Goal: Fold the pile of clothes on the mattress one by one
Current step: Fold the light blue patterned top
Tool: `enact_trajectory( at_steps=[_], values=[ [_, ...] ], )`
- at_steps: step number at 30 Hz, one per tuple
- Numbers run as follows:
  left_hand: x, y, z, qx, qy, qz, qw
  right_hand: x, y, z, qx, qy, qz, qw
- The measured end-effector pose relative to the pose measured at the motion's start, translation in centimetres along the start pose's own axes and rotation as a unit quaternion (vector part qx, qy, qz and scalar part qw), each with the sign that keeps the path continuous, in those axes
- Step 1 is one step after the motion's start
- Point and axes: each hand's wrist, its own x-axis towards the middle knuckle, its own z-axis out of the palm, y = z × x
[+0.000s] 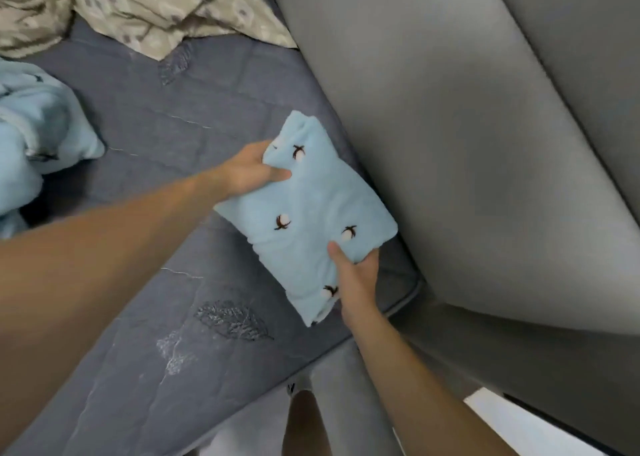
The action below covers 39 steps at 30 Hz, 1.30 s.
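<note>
L arm: bare, reaches in from the lower left, fwd and to the right across the mattress (pixel 145 116).
L hand (pixel 251 171): fingers curled, thumb on top, pinching the far-left edge of the folded cloth (pixel 311 210).
R arm: bare, comes up from the bottom centre, angled toward the mattress's right edge.
R hand (pixel 356 279): thumb pressed on top of the cloth, other fingers tucked under its near-right edge; clamped on it.
Folded cloth: light blue, fleecy, w/ small dark-and-white motifs; compact rectangle held btwn both hands near the mattress's right edge, by the grey wall (pixel 450 126).
Pile (pixel 38 137): same light blue fabric, crumpled, at the mattress's left edge, well apart from the hands.
Patterned bedding (pixel 156 9): beige, bunched at the far end.
</note>
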Motion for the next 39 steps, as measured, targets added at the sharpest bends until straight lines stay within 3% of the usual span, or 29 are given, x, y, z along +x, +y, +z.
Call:
enact_trajectory(
  at_steps=[5, 11, 15, 19, 21, 22, 24, 26, 28, 31, 35, 39],
  values=[
    [3.7, 1.3, 3.5, 0.088, -0.038, 0.033, 0.995, -0.2, 1.3, -1.4, 0.056, 0.078, 0.021, 0.995],
    [3.6, 0.0, 4.1, 0.174, 0.024, 0.053, 0.983, -1.0, 1.2, -2.1, 0.082, 0.103, 0.073, 0.989],
    [2.2, -1.3, 3.1, 0.134, 0.016, 0.055, 0.989, -1.6, 1.3, -2.3, 0.018, 0.098, 0.022, 0.995],
    [1.8, -3.1, 3.9, 0.262, 0.047, -0.009, 0.964, -1.1, 1.6, -1.9, -0.113, 0.135, 0.063, 0.982],
    [1.5, -3.0, 5.2, 0.327, 0.128, 0.021, 0.936, -0.8, 1.0, -1.1, -0.286, 0.207, 0.021, 0.935],
    [1.0, -2.7, 5.9, 0.358, 0.184, 0.055, 0.914, -1.0, 0.6, -0.8, -0.373, 0.228, -0.053, 0.898],
    [-0.3, -2.4, 7.2, 0.408, 0.253, 0.153, 0.864, -1.7, -0.3, 0.3, -0.481, 0.211, -0.221, 0.822],
    [-1.9, -3.0, 8.5, 0.425, 0.234, 0.267, 0.833, -1.9, -0.5, 1.7, -0.506, 0.155, -0.307, 0.791],
    [-2.8, -4.8, 9.6, 0.450, 0.173, 0.302, 0.823, -1.1, 0.3, 2.9, -0.519, 0.085, -0.328, 0.785],
    [-2.0, -7.6, 10.0, 0.500, 0.125, 0.261, 0.816, 1.1, 2.8, 3.2, -0.591, 0.019, -0.329, 0.736],
    [0.9, -10.1, 9.8, 0.524, 0.141, 0.259, 0.799, 5.0, 4.9, 2.3, -0.655, 0.006, -0.349, 0.670],
    [3.4, -12.7, 10.7, 0.530, 0.161, 0.258, 0.791, 7.8, 7.4, 2.4, -0.660, 0.022, -0.365, 0.657]
  ],
)
